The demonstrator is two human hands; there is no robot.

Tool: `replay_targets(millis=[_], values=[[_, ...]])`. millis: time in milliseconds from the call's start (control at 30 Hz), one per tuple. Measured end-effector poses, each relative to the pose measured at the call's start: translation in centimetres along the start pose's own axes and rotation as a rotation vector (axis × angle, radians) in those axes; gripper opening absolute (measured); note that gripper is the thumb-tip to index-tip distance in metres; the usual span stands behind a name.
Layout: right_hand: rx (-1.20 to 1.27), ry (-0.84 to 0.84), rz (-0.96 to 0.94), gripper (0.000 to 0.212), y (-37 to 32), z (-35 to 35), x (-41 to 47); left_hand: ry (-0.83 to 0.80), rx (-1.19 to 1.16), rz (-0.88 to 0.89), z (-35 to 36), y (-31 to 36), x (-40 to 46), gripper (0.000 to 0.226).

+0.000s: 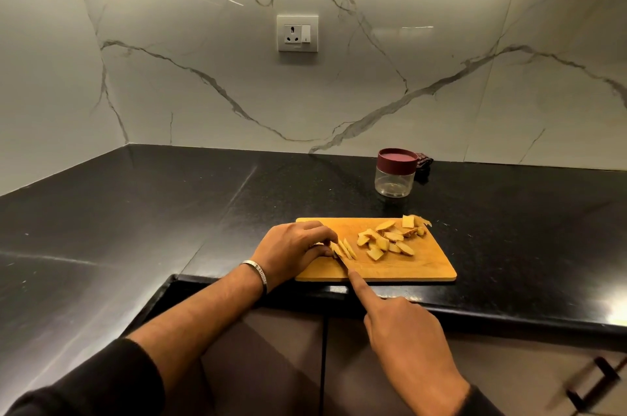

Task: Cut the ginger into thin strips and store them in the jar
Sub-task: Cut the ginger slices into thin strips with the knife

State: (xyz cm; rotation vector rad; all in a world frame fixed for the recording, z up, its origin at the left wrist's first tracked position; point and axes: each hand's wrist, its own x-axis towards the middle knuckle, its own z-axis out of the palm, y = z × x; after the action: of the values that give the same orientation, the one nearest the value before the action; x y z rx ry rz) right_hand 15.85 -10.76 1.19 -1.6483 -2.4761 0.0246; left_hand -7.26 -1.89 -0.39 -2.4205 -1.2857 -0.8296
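The left hand (291, 244) has its fingers (324, 235) curled down, pinching a piece of ginger (336, 250) against the wooden cutting board (424, 266). The right hand (398, 324) grips a knife (343, 263), index finger stretched along its spine, the blade meeting the ginger. Cut ginger slices (386, 240) lie heaped on the board's far right. Beyond, on the black worktop (169, 205), stands the clear jar (395, 173) with its maroon lid on.

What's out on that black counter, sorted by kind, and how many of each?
Cutting board: 1
Jar with maroon lid: 1
Knife: 1
Dark cloth behind the jar: 1
Ginger pile, pieces overlapping: 1
Total: 5
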Motion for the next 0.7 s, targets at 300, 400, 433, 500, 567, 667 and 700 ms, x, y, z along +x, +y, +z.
replay_targets(millis=[300, 400, 433, 500, 567, 667, 700], values=[[-0.011, -0.012, -0.009, 0.066, 0.0, -0.1, 0.2, -0.059, 0.026, 0.055, 0.4, -0.4, 0.2, 0.024], [0.019, -0.011, -0.012, 0.065, 0.1, 0.1, 0.2, -0.039, 0.019, 0.045, 0.3, -0.2, 0.3, 0.029], [0.035, -0.012, -0.015, 0.064, 0.1, 0.0, 0.2, -0.029, -0.006, 0.021, 0.2, 0.0, 0.2, 0.027], [0.085, -0.01, -0.009, 0.062, 0.2, 0.0, 0.2, -0.028, -0.058, -0.013, 0.0, 0.1, 0.1, 0.017], [0.138, 0.002, 0.007, 0.06, 0.2, -0.2, 0.4, -0.029, -0.074, -0.015, 0.0, 0.1, 0.1, 0.01], [0.227, 0.028, 0.009, 0.06, 0.0, -0.2, 0.8, -0.02, -0.091, -0.02, -0.2, 0.1, 0.1, 0.008], [0.251, 0.038, -0.004, 0.059, -0.1, -0.2, 1.1, -0.011, -0.094, -0.021, -0.2, 0.2, 0.0, 0.008]])
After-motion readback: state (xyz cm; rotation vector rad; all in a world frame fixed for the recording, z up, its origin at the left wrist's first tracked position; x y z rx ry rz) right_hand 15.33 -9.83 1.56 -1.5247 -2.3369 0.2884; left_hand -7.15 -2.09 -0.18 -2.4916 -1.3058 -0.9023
